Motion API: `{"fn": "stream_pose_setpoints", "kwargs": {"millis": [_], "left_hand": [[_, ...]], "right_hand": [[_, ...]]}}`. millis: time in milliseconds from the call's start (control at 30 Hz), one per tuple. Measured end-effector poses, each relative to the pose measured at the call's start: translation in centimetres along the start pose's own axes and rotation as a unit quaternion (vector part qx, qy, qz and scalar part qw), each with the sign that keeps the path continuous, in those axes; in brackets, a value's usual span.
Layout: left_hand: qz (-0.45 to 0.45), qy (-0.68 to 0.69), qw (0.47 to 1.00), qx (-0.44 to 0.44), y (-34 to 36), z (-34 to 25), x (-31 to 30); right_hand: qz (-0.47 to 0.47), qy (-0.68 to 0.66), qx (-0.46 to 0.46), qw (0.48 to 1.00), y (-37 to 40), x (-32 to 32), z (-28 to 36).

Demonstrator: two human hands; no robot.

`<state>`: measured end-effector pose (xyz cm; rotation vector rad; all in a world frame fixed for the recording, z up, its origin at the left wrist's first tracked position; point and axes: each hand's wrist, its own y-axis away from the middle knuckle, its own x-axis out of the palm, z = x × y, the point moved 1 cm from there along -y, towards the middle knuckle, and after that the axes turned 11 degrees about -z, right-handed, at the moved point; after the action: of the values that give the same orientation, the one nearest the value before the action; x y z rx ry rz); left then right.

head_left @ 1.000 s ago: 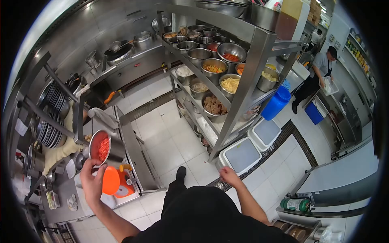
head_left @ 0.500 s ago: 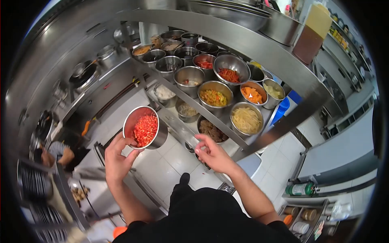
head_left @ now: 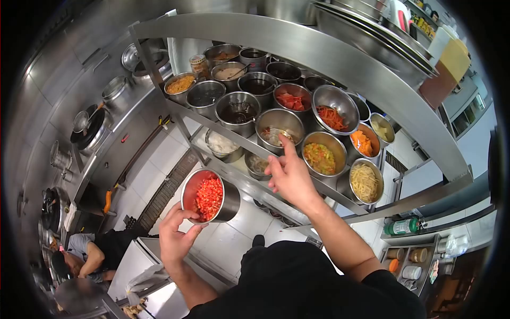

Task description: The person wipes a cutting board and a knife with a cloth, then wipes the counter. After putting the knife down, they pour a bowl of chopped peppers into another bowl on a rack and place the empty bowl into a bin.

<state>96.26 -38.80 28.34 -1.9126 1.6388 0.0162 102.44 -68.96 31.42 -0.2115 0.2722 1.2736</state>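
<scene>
My left hand (head_left: 179, 234) grips the lower rim of a round steel container (head_left: 230, 203), thumb and fingers pinching its edge. Inside lie finely chopped red peppers (head_left: 209, 195); the mouth is tilted toward me. My right hand (head_left: 295, 178) holds nothing, its index finger stretched out and the others loosely bent. That fingertip is over the near edge of a nearly empty steel pot (head_left: 265, 119) on the rack; whether it touches cannot be made out. Right of it stands a pot of diced yellow-green and red vegetables (head_left: 323, 158).
The steel rack (head_left: 234, 137) holds several pots, including shredded carrot (head_left: 332, 117), pale strips (head_left: 364, 182) and dark liquid (head_left: 258, 86). An upper rail (head_left: 297, 40) arches above them. At the lower left another person (head_left: 87, 255) bends near a white cabinet (head_left: 127, 271).
My right hand has moved up and forward to the rack, reaching toward the nearly empty pot. The view has shifted; my left hand still holds the container of red peppers.
</scene>
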Motion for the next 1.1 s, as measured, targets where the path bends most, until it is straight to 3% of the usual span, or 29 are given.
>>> {"fn": "stream_pose_setpoints", "kwargs": {"millis": [100, 367, 633, 733, 933, 1100], "left_hand": [[0.019, -0.004, 1.0, -0.005, -0.9, 1.7, 0.0], [0.031, 0.005, 0.999, 0.032, -4.0, 3.2, 0.4], [0.057, 0.033, 0.997, 0.038, -5.2, 3.2, 2.2], [0.057, 0.032, 0.994, 0.082, -5.9, 2.9, 3.3], [0.105, 0.064, 0.967, 0.222, -8.9, -0.9, 5.6], [0.066, -0.001, 0.961, 0.27, -11.0, -4.6, 8.8]], "right_hand": [[0.016, -0.028, 0.017, 0.999, -1.3, 0.6, -0.5], [-0.073, -0.073, -0.008, 0.995, -1.6, 1.6, -1.4], [-0.161, -0.055, -0.202, 0.964, 0.6, -0.2, 0.5], [-0.175, -0.044, -0.264, 0.948, 1.8, -2.6, 0.5], [-0.247, -0.039, -0.232, 0.94, 5.1, -8.5, 0.7], [-0.276, -0.021, -0.253, 0.927, 5.8, -10.5, -0.4]]}}
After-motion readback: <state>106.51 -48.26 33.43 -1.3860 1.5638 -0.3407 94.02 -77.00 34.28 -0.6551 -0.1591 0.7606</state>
